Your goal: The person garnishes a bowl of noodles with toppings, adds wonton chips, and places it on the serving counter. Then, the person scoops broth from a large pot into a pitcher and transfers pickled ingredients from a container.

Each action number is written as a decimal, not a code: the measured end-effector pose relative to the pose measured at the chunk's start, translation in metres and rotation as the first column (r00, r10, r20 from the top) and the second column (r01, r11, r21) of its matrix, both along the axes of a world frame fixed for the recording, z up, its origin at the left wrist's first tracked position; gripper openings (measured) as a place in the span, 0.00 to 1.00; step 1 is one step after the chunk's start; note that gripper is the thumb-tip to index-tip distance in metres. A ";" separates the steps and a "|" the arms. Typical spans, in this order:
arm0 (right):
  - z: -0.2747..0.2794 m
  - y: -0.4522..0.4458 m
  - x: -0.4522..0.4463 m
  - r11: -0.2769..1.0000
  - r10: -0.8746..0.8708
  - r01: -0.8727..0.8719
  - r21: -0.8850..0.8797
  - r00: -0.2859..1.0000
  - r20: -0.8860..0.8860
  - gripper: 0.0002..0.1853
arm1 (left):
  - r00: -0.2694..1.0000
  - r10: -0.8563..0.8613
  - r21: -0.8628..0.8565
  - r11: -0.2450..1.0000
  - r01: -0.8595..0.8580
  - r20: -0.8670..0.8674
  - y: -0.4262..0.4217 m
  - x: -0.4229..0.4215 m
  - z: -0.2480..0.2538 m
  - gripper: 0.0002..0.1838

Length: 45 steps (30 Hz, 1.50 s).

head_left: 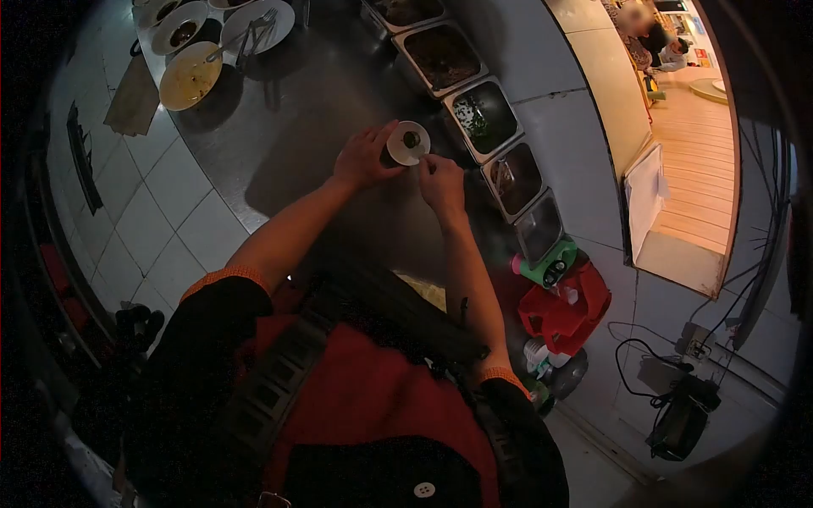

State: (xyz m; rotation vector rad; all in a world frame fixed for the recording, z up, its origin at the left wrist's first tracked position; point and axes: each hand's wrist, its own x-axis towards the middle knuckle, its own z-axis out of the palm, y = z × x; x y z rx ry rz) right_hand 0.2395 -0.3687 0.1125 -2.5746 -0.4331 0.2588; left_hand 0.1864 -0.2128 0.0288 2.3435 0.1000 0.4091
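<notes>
While the steel desk (288, 127) fills most of the middle, 5 metal pans (502, 147) run down its right side. Up top there's 1 white plate (281, 35) next to 1 yellow-smeared bowl (182, 80). Below the pans sits a green container (538, 269), markings too small to read. Left hand (362, 161) has its grip clamped around 1 small white cup (397, 147), held over the desk. Right hand (442, 180) has its fingertips together at the cup; can't tell if anything's pinched. Dark green stuff (412, 140) inside, btw.
</notes>
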 end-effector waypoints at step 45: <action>0.041 -0.202 -0.135 0.776 -0.205 0.523 0.353 0.738 -0.643 0.18 | 0.860 -0.360 0.009 0.924 0.383 0.361 -0.015 0.162 0.253 0.56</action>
